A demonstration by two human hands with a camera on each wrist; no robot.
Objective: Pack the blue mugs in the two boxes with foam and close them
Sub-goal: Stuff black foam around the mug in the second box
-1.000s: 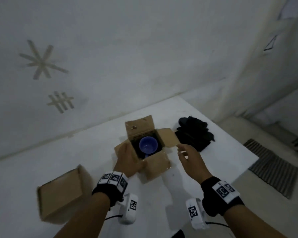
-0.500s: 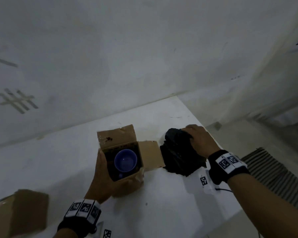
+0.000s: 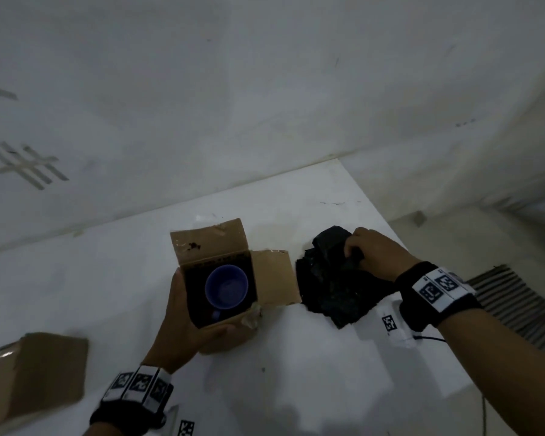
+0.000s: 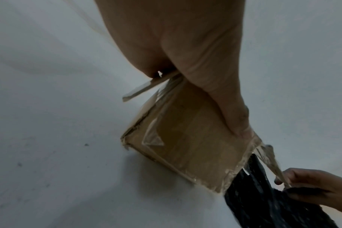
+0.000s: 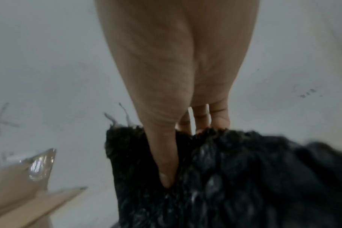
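An open cardboard box point(image 3: 274, 278) stands on the white table with a blue mug point(image 3: 226, 287) upright inside it, dark foam around the mug. My left hand point(image 3: 183, 328) grips the box's near left corner, thumb across the front wall point(image 4: 195, 146). To the right lies a pile of black foam point(image 3: 331, 287). My right hand point(image 3: 368, 256) pinches the top of that pile, thumb pressed into the foam point(image 5: 215, 169). A second cardboard box point(image 3: 35, 376) sits at the lower left, its top flaps down.
The white table point(image 3: 296, 388) ends at the right, where the floor drops away with a ribbed dark mat point(image 3: 513, 297). A white wall with tape marks point(image 3: 29, 165) rises behind the table. The open box's right flap point(image 3: 276, 278) lies flat toward the foam.
My right hand moved from beside the open box to the foam pile and took hold of it. My left hand stayed on the box. The view swung to the right.
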